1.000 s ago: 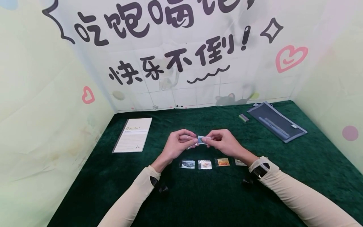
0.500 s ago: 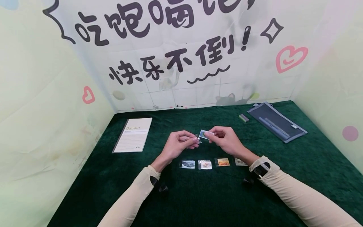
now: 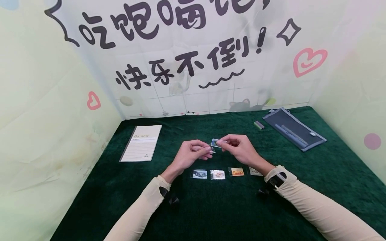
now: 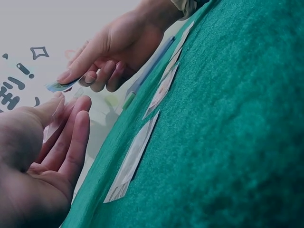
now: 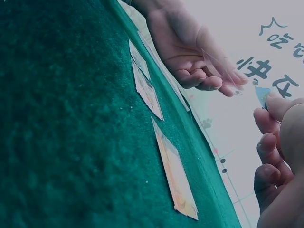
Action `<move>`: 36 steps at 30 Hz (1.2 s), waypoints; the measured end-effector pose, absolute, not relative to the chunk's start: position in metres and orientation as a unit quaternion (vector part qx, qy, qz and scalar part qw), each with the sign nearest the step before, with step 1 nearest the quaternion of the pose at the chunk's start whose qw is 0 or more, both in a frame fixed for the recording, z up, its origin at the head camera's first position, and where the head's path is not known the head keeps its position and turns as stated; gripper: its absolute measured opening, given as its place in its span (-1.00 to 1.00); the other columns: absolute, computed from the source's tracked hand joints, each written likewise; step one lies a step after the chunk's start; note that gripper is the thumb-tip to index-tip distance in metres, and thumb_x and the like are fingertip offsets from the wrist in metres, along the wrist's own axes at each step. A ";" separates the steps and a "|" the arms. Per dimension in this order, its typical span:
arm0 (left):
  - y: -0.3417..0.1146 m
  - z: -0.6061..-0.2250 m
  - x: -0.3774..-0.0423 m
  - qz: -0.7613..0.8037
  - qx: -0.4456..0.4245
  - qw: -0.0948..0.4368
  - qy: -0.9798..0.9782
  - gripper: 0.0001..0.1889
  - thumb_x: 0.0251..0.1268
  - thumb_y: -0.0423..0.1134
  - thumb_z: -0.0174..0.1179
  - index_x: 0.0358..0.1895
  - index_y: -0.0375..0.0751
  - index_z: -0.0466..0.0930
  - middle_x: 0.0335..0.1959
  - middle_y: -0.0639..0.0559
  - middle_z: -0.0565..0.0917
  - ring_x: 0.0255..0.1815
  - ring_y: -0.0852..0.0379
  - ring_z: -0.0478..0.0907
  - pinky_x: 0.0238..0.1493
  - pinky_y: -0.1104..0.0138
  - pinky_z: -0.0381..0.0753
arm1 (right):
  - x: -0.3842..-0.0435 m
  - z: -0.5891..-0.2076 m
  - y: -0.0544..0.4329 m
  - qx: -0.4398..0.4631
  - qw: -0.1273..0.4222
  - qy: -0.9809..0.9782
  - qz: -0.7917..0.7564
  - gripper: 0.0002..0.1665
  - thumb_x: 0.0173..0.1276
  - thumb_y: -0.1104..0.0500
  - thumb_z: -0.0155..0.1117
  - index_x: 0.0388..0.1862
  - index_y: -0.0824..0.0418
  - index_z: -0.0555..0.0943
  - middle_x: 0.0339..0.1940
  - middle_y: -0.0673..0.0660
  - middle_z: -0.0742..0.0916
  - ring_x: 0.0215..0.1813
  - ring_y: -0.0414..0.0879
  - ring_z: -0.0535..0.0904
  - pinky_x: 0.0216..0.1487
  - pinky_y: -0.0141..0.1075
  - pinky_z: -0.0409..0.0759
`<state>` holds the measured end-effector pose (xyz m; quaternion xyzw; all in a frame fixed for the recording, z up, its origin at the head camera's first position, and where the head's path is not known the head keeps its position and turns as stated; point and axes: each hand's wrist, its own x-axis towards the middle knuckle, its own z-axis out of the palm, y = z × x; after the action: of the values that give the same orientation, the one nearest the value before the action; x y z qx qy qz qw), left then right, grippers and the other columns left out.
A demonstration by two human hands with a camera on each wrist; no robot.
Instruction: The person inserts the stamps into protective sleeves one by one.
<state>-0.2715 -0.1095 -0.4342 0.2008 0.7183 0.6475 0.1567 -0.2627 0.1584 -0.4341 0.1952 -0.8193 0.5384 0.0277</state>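
Observation:
Over the table, my left hand [image 3: 192, 152] pinches a small clear plastic sleeve [image 5: 219, 67] between thumb and fingers. The sleeve stands out past the fingertips in the right wrist view. My right hand [image 3: 242, 149] pinches a small stamp [image 3: 214, 143] with a blue picture and a pale border, its thumb covering part of the picture. The stamp's free end is right at the sleeve and the left fingertips. Below the hands lies a row of small pictures in clear sleeves: a grey one [image 3: 200, 174], a white one [image 3: 218, 174], an orange one [image 3: 237, 172] and a pale one [image 3: 255, 171], partly hidden by the right wrist.
A white notebook [image 3: 141, 144] lies at the left on the dark green cloth [image 3: 211, 211]. Toward the back right is a blue mesh zip pouch [image 3: 295, 130] with pens inside, and beside it a small green-and-grey block [image 3: 258, 125]. Printed fabric walls enclose the table.
The right hand has drawn the stamp a little up and away from the left fingers, then eased slightly back toward them. The sleeve stays in the left hand; the row is unchanged.

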 end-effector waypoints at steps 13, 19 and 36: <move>-0.111 -0.436 -0.273 0.647 0.201 0.158 0.719 -0.68 0.55 -0.08 0.36 0.16 -0.21 0.72 0.01 -0.12 0.88 -0.01 -0.01 0.88 0.07 0.15 0.85 | -0.264 -0.436 0.158 0.203 0.043 -0.829 0.520 -0.81 0.59 -0.15 0.39 -0.06 -0.15 0.83 -0.33 0.02 0.79 -0.44 -0.01 0.57 -0.42 -0.30 0.54; -0.111 -0.435 -0.273 0.647 0.185 0.144 0.726 -0.66 0.51 -0.07 0.39 0.18 -0.15 0.71 0.01 -0.10 0.87 0.02 0.00 0.87 0.08 0.20 0.84 | -0.264 -0.438 0.157 0.207 0.017 -0.829 0.520 -0.80 0.58 -0.16 0.39 -0.11 -0.13 0.83 -0.36 0.02 0.78 -0.42 -0.01 0.57 -0.39 -0.30 0.54; -0.111 -0.436 -0.273 0.594 0.210 0.100 0.770 -0.74 0.51 0.03 0.39 0.09 0.03 0.77 -0.05 0.05 0.88 0.01 0.03 0.82 0.08 0.10 0.79 | -0.264 -0.439 0.155 0.216 -0.058 -0.830 0.511 -0.73 0.58 -0.22 0.36 -0.12 -0.10 0.81 -0.35 0.06 0.80 -0.39 0.06 0.65 -0.30 -0.25 0.64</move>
<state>-0.2729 -0.1107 -0.4365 0.2100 0.7698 0.5944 0.0998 -0.2636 0.1549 -0.4390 0.2163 -0.8301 0.5106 -0.0581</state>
